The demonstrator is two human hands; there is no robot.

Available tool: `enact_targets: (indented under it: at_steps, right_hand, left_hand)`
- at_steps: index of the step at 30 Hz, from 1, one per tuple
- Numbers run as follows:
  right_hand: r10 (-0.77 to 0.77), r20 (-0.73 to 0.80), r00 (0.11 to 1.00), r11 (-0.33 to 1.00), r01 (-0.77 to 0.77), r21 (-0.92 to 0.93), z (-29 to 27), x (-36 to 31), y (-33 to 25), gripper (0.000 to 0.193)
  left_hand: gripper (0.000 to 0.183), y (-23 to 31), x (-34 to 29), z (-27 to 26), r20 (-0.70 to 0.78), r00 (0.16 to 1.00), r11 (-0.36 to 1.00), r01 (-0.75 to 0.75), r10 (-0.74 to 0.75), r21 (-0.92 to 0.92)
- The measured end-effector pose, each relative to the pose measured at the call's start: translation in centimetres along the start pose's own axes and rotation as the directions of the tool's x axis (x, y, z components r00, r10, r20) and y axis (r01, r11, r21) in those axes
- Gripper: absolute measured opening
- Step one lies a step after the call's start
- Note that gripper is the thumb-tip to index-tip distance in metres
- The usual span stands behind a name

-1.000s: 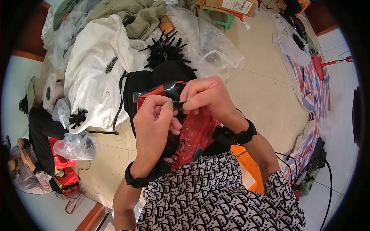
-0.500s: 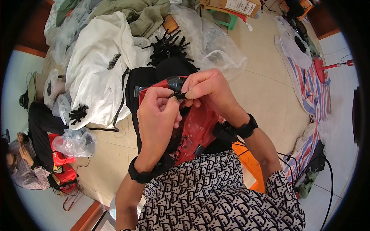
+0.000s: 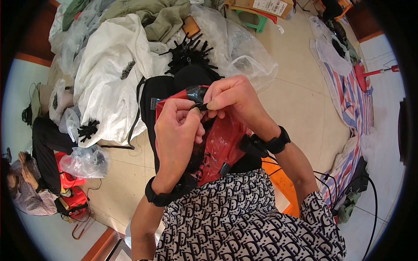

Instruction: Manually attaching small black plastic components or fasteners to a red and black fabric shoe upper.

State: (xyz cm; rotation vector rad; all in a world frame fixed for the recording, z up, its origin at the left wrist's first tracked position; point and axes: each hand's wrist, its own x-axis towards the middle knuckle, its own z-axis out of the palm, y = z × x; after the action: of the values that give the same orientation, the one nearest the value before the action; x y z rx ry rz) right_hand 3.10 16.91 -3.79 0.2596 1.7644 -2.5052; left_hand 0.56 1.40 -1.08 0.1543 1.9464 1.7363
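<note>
Between my fingertips is a short black strap (image 3: 202,107), with what looks like a small ring or buckle near its left end. My left hand (image 3: 176,130) pinches that left end with thumb and forefinger, the other fingers curled. My right hand (image 3: 233,98) pinches the opposite end. Both hands hang over a red plastic bag (image 3: 224,141) on my lap, which has black tape patches and dark things partly inside. Just beyond my knees lies a pile of black strap pieces (image 3: 189,54), some with small metal bits.
A white sack (image 3: 109,82) spreads at the left with a small black strap bundle (image 3: 88,130) on it. Clear plastic sheeting (image 3: 252,61) and green cloth (image 3: 152,17) lie beyond. Another person (image 3: 30,178) sits far left. Striped sheeting (image 3: 348,100) covers floor at right.
Both hands stay almost in place, still pinching the strap. My right hand has shifted very slightly left and away from me. The other person's hands have moved a little.
</note>
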Motion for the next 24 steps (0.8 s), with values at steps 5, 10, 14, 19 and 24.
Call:
enact_targets:
  at_steps: [5, 10, 14, 19, 24]
  right_hand:
    - [0.025, 0.004, 1.0, 0.999, -0.025, 0.03, -0.17, 0.05, -0.12, 0.007]
    - [0.034, -0.004, 0.999, 0.999, -0.034, 0.036, -0.04, -0.03, -0.43, 0.008]
    - [0.015, 0.007, 1.0, 1.0, -0.014, -0.026, -0.09, -0.02, -0.35, 0.008]
    - [-0.018, 0.019, 1.0, 0.997, 0.019, -0.081, -0.05, -0.07, -0.35, 0.01]
    - [-0.07, 0.041, 0.997, 0.987, 0.075, -0.14, 0.0, -0.16, -0.48, 0.008]
  left_hand:
    - [0.008, -0.14, 0.1, 0.04, 0.008, 1.0, 0.999, 0.01, -0.01, -0.035]
    - [0.01, -0.16, 0.22, -0.15, 0.026, 1.0, 0.998, 0.017, -0.016, -0.068]
    - [0.009, -0.11, 0.28, -0.21, 0.048, 0.999, 0.994, 0.031, -0.026, -0.109]
    - [0.009, -0.01, 0.2, -0.28, 0.05, 0.998, 0.993, 0.043, -0.037, -0.11]
    - [0.008, -0.12, 0.14, -0.36, 0.068, 0.997, 0.994, 0.048, -0.041, -0.096]
